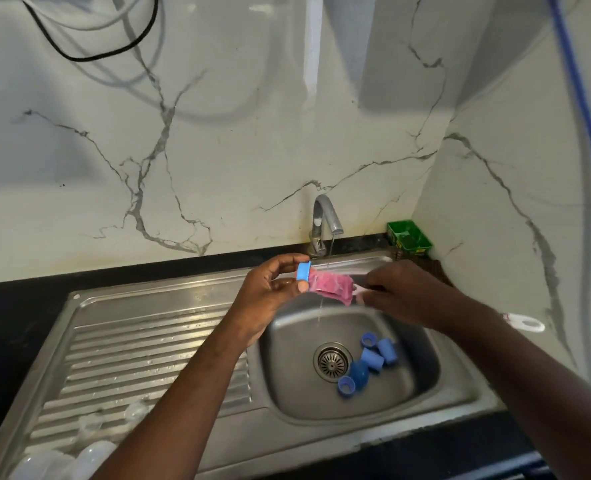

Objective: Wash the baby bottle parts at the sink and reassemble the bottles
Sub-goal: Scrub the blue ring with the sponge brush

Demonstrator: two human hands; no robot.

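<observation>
A blue bottle ring is being pinched between the thumb and fingers of the left hand, above the sink and just below the faucet. A pink scrubber is being pressed against the ring, and its far end is being gripped by the curled fingers of the right hand. A thin stream of water is being run onto the scrubber. More blue bottle parts are lying in the basin beside the drain. Clear bottles are resting on the ribbed drainboard, and a green tray is sitting on the desk in the corner.
</observation>
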